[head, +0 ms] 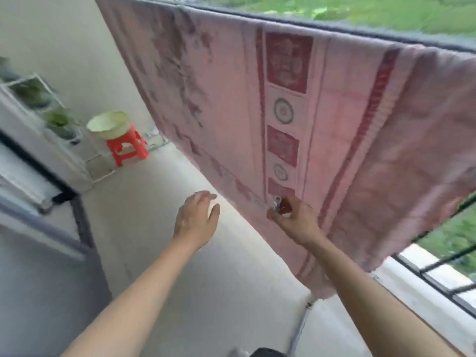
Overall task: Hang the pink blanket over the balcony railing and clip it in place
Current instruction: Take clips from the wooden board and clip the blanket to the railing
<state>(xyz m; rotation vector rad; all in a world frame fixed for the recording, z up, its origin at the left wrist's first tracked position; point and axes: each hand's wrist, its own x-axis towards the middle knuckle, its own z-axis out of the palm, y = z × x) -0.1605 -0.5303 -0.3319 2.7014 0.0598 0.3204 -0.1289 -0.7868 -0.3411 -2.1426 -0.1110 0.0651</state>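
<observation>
The pink blanket (322,119), patterned with dark red squares and stripes, hangs draped over the dark balcony railing (360,32) across the top of the view. My right hand (293,220) is at the blanket's lower hem, fingers closed on a small metal clip (277,202) that touches the hem. My left hand (197,220) hovers just left of the hem with fingers spread, holding nothing.
A red plastic stool (128,148) carrying a pale green basin (109,124) stands by the far wall. A white plant shelf (38,99) with potted plants is at the left. Dark window bars (438,279) run along the lower right above a white ledge.
</observation>
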